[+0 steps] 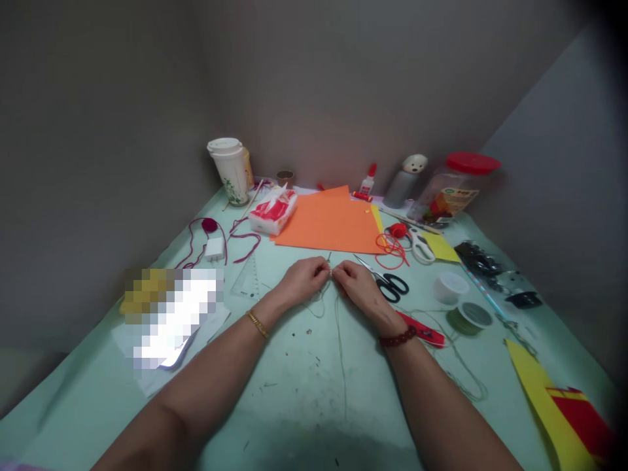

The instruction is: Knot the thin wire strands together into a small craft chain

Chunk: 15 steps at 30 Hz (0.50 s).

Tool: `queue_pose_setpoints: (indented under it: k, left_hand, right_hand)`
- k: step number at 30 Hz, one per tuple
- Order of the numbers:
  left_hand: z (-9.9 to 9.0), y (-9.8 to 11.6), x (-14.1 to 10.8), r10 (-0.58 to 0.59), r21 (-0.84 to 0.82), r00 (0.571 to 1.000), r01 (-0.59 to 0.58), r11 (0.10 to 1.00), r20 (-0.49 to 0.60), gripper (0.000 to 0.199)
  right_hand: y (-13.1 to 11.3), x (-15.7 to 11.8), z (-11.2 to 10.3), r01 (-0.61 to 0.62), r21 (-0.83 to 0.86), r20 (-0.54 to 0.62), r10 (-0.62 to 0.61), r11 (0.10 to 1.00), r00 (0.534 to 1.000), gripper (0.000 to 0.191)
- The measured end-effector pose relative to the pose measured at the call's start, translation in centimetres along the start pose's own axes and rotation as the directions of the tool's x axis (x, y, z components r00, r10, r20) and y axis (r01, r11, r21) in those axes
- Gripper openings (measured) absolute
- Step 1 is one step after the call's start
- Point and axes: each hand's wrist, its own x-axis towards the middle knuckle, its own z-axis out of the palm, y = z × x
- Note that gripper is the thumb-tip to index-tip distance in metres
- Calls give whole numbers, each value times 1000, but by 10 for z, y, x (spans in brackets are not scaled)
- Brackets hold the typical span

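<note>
Over the middle of the table, my left hand (pixel 305 277) and my right hand (pixel 357 285) meet almost fingertip to fingertip, both pinched closed. Between them runs a thin green cord (pixel 342 356), with a short knotted or braided bit at the fingertips, too small to make out well. One loose strand hangs from the fingers towards the table's front; another loops below my left hand. Black-handled scissors (pixel 391 288) lie just beyond my right hand, blades pointing towards it. A spool of green cord (pixel 470 318) sits further right, near a red-handled tool (pixel 426 329) partly under my right wrist.
Orange paper sheets (pixel 330 222) lie at the back beside a tissue pack (pixel 273 210). A white cup (pixel 229 171) stands back left, a red-lidded jar (pixel 449 190) back right. Left are a set square (pixel 246 280), charger (pixel 214 249) and bright phone (pixel 179 320). White scissors (pixel 422 246) lie right.
</note>
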Motion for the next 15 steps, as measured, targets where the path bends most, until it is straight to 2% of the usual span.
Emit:
queue_pose_setpoints:
  k: [3, 8, 12, 15]
  left_hand:
    - [0, 1, -1, -18, 0, 1000, 18, 1000, 0, 20]
    - [1, 1, -1, 18, 62, 999, -16, 998, -26, 19]
    - [2, -1, 0, 31, 13, 999, -31, 999, -9, 19]
    - [1, -3, 1, -7, -49, 1000, 8, 999, 10, 19]
  right_hand:
    - [-3, -1, 0, -2, -12, -11, 2, 1000, 1000, 18]
    - [-3, 0, 0, 38, -68, -35, -41, 997, 999, 18]
    - [-2, 1, 0, 63, -86, -27, -65, 994, 998, 19]
    - [-2, 1, -1, 63, -100, -16, -64, 993, 998, 20]
